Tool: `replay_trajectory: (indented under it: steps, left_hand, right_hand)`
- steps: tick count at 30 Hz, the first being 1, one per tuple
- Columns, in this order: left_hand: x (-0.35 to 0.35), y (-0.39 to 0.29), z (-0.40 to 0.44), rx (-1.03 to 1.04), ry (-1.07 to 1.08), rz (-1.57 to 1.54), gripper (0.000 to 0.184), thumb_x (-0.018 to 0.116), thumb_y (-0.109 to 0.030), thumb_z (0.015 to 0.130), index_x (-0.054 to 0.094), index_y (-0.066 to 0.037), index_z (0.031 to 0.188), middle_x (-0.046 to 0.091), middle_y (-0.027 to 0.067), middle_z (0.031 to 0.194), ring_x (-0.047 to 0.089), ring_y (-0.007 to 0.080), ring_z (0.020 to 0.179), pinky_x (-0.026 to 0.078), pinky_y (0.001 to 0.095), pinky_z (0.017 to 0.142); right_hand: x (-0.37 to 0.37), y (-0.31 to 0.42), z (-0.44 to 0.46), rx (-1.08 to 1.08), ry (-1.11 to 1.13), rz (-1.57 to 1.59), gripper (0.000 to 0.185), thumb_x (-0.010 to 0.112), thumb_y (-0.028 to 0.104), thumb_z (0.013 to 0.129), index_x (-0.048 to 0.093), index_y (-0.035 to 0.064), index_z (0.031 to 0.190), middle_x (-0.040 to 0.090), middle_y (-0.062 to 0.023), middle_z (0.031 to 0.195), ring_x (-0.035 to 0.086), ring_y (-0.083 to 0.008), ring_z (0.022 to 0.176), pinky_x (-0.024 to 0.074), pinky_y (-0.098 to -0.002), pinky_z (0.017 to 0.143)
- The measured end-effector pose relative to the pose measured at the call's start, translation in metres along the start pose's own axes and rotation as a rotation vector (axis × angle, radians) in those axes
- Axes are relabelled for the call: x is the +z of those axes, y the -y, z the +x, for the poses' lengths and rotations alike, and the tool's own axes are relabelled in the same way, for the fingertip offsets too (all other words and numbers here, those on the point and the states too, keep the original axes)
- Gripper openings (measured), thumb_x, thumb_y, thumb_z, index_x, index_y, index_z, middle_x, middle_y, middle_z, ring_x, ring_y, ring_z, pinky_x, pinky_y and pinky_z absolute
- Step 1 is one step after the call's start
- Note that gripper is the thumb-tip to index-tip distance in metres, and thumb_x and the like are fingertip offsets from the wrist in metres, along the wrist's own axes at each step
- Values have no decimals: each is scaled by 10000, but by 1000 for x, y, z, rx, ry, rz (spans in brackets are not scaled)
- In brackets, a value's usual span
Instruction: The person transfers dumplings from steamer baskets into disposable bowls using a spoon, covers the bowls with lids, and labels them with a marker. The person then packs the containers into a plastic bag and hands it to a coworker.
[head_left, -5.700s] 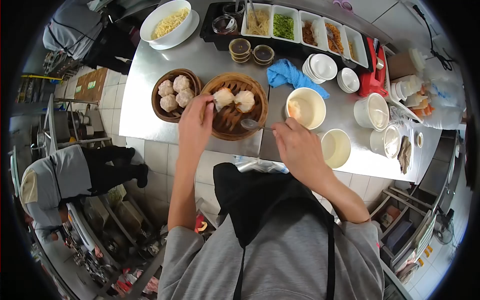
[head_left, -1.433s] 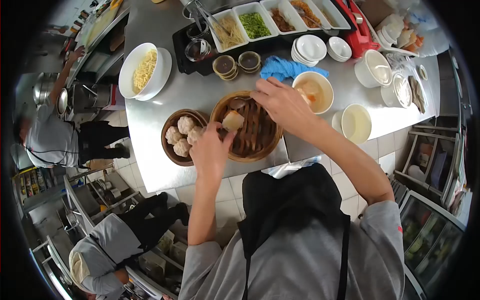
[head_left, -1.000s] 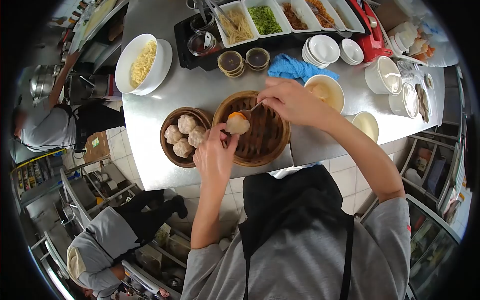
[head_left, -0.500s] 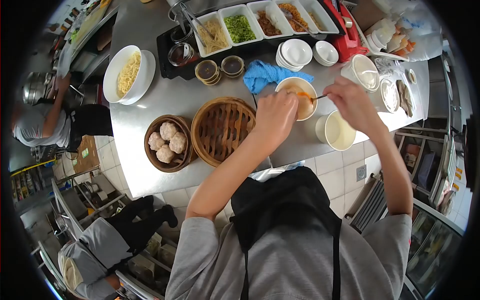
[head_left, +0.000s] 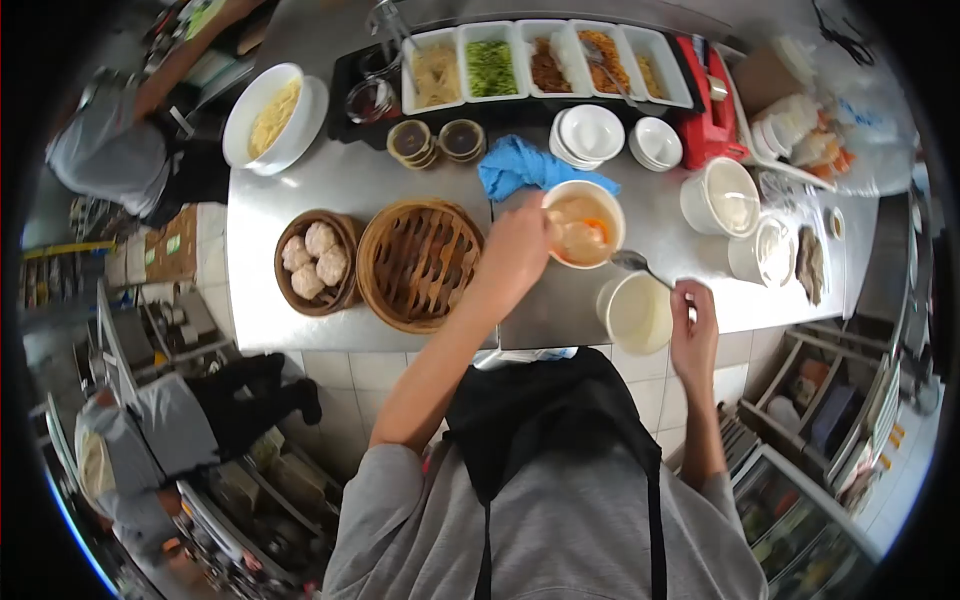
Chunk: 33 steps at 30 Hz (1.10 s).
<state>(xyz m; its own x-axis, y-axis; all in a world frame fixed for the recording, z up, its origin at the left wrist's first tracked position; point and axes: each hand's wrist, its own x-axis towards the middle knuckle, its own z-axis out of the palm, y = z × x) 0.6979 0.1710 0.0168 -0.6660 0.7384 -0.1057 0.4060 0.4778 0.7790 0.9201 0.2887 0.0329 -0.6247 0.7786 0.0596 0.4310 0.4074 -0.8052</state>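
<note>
Black apron [head_left: 545, 425] and grey shirt [head_left: 560, 540] come nearest, worn by a person standing at a metal table [head_left: 545, 310]. The right hand [head_left: 694, 308] grips the handle of a metal spoon [head_left: 630, 261]; its bowl hangs just beside a white cup [head_left: 581, 193] and above the edge of a nearer cream cup [head_left: 645, 322]. Pale food with an orange patch [head_left: 588, 236] lies inside the white cup. The left hand [head_left: 520, 243] is at that cup's left rim, fingers bent; whether it grips cannot be told. To its left, a large bamboo steamer [head_left: 412, 268] shows its slatted base, beside a smaller steamer [head_left: 350, 245] of four dumplings [head_left: 320, 240]. Beyond lie a blue cloth [head_left: 528, 168], stacked white bowls [head_left: 592, 132] and, farthest, a black tray [head_left: 345, 75] of filled tubs.
</note>
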Motion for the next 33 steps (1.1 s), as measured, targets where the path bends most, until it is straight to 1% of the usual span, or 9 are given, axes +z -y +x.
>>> replay_trajectory:
  steps: [3,6,9,12,17,19,23,28,33]
  left_hand:
    - [29,-14,11,66,-36,-66,183,487,-97,841,506,10,988,608,229,739,602,408,724,478,474,635]
    - [64,-33,31,112,-84,-148,206,519,-109,838,537,5,1008,611,232,756,611,380,692,479,447,616]
    - [65,-52,29,48,-65,-352,269,541,-152,847,558,-25,1084,619,203,751,618,322,650,482,404,597]
    - [28,-41,2,139,-387,-175,294,546,-182,860,571,-66,1129,629,157,748,613,268,628,488,364,597]
    - [-111,63,-84,-226,-1107,143,126,576,-130,851,565,-55,952,631,90,764,612,222,618,485,349,588]
    - [-133,64,-118,-437,-893,136,198,618,-211,838,575,-65,964,604,138,815,616,261,729,481,375,639]
    - [-96,33,-138,-253,-284,351,416,724,-340,699,606,-127,1036,532,90,1073,537,312,965,454,436,762]
    - [-90,79,-163,55,-186,509,390,717,-293,660,632,-131,1005,527,29,1066,518,278,985,474,418,746]
    - [-157,48,-170,192,-183,170,302,728,-205,652,640,-66,905,593,24,918,561,247,885,474,363,711]
  right_hand:
    - [0,-20,-20,99,-28,60,110,492,24,888,518,-19,986,526,-149,1050,520,-238,994,463,-292,795]
    - [-2,-18,-26,140,-7,111,103,483,41,898,512,-22,974,497,-140,1081,582,-166,773,494,-229,507]
    - [5,-19,-26,51,-8,177,107,483,53,903,508,-28,968,478,-133,1087,569,-128,665,455,-197,394]
    - [24,-9,-20,22,18,306,114,481,63,907,507,-31,968,469,-131,1079,547,-123,647,479,-206,405]
    - [20,24,-13,-171,-112,-79,93,507,53,893,530,-22,943,486,-145,1069,550,-200,759,442,-262,619]
    - [41,40,-16,-251,14,23,89,516,58,889,535,-13,939,519,-136,1022,544,-199,749,436,-274,613]
    - [99,100,2,-254,217,180,86,536,74,883,544,9,938,576,-112,908,546,-198,705,441,-290,618]
    - [134,97,10,-104,195,420,92,524,91,901,538,13,948,582,-79,946,541,-124,689,439,-237,613]
    - [85,120,8,-136,86,461,117,455,87,928,484,-12,983,528,-96,1037,538,-98,717,443,-217,600]
